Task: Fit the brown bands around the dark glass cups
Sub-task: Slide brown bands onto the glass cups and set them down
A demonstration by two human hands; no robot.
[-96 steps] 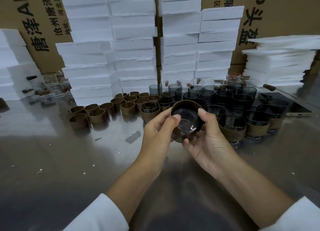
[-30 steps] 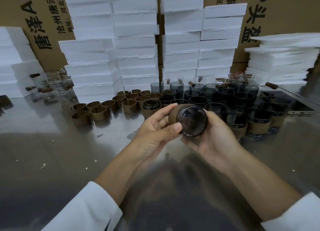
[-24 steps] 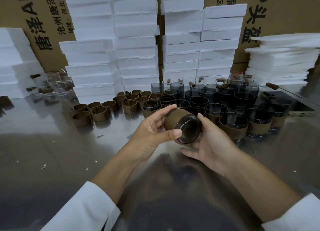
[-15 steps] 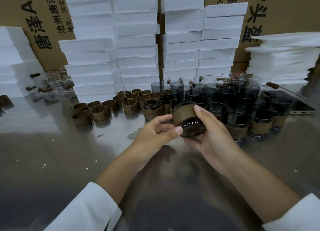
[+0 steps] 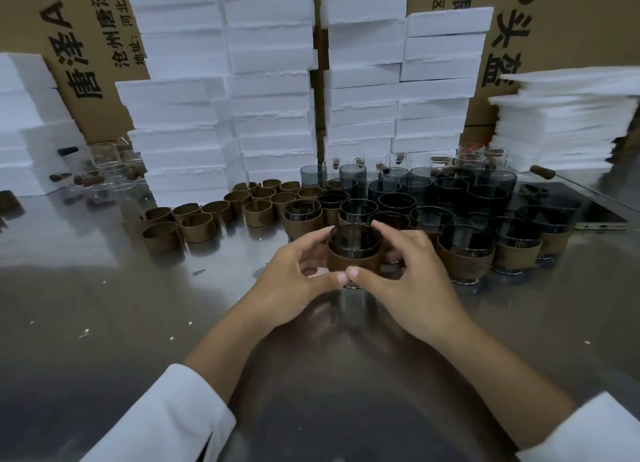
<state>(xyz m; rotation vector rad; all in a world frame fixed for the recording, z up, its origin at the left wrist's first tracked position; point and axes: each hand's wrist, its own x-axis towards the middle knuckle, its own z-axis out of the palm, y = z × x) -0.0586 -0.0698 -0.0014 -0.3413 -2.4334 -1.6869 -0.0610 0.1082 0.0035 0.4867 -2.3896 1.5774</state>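
Step in hand: seating one band. L hand (image 5: 294, 281) and R hand (image 5: 412, 281) both curl round the dark glass cup (image 5: 355, 242), which is upright mid-bench (image 5: 104, 306), just before the cup cluster. Thumbs meet at the front of the brown band (image 5: 353, 262) on the lower body. Judged fitted or nearly so.

Next: release, then take a bare cup plus a band.

Count:
- banded cups (image 5: 464, 257): min. 4 standing
- loose bands (image 5: 197, 226): approx. 15, toward left edge
- bare dark cups (image 5: 396, 202): approx. 20; rear rows overlap, exact no. unclear
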